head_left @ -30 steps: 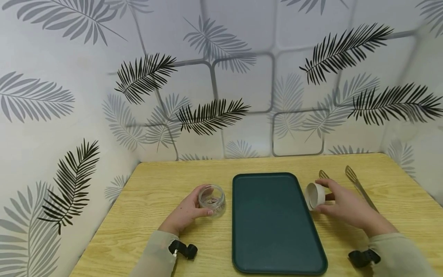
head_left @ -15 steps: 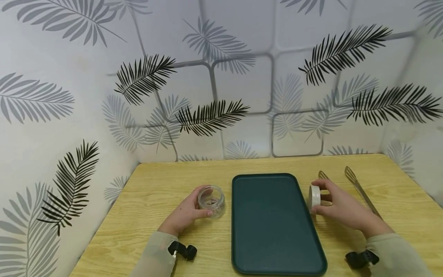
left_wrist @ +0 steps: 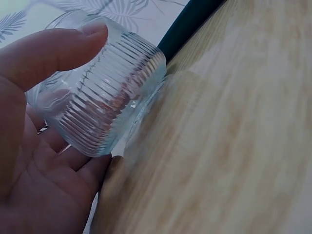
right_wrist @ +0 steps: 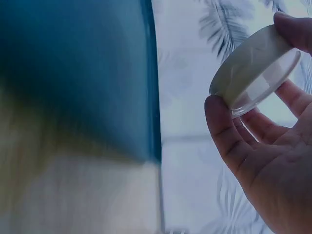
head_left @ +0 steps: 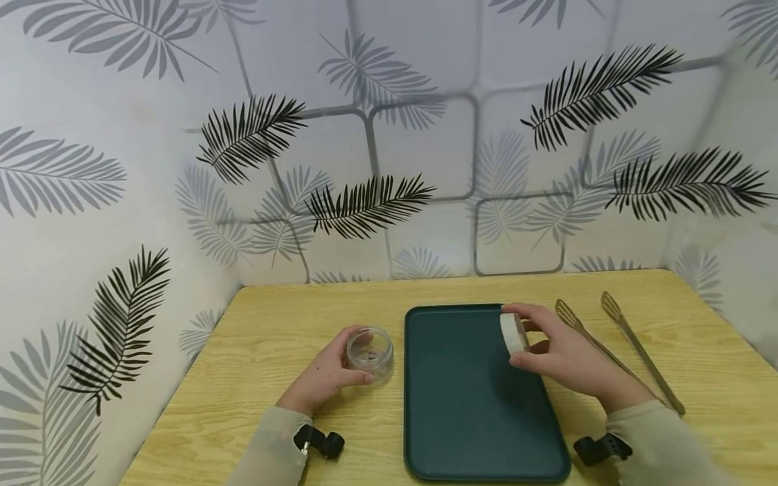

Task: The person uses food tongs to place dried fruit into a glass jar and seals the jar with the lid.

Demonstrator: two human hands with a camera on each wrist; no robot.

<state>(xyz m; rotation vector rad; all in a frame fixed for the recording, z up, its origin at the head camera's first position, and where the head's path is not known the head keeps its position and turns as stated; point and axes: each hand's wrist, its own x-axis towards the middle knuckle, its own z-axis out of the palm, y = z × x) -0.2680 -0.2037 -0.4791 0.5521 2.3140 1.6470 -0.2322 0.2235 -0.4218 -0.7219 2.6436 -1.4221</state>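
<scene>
On the wooden table at left, my left hand point(head_left: 323, 374) grips a clear glass jar point(head_left: 379, 368) with no lid on it. Vertical ribs run round the jar's wall point(left_wrist: 114, 83) in the left wrist view, and small reddish-brown bits show inside, too blurred to name. My right hand point(head_left: 568, 354) pinches a round whitish lid point(head_left: 513, 334) by its edge, tilted on its side above the right part of a dark green tray point(head_left: 468, 412). A clear ring lines the inside of the lid point(right_wrist: 251, 63) in the right wrist view.
Metal tongs point(head_left: 641, 347) with slotted ends lie right of the tray, partly behind my right hand and forearm. The tray stands between the two hands. A leaf-patterned wall point(head_left: 425, 223) rises behind the table's far edge point(head_left: 340, 287).
My right hand has turned the lid over and moved it left, from beside the tray's right edge to above the tray. More of the tongs shows. The left hand and jar stay put.
</scene>
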